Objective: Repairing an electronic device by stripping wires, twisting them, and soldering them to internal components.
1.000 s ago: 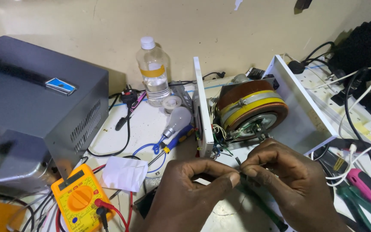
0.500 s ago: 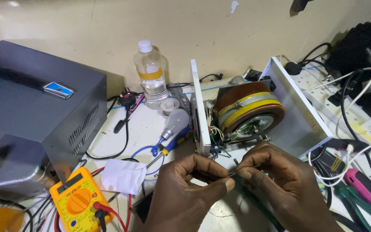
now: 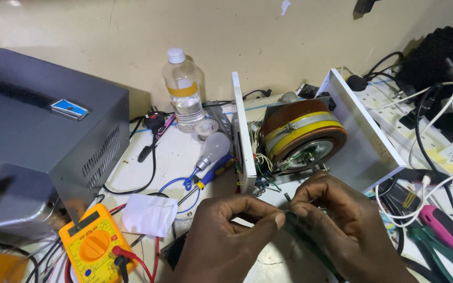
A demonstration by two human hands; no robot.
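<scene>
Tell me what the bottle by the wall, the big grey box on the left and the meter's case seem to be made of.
Bottle: clear, glossy plastic by the look, see-through with a white screw cap.
Grey box: probably painted sheet metal, matte, with crisp folded edges and punched vent slots.
Meter: orange case, likely moulded plastic or rubbery sleeve; the look leaves that open.

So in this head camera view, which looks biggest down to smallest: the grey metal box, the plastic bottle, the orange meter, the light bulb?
1. Grey metal box, by far.
2. Plastic bottle and orange meter: alike; the meter lies nearer the camera, so I won't rank them.
3. Light bulb, smallest.
</scene>
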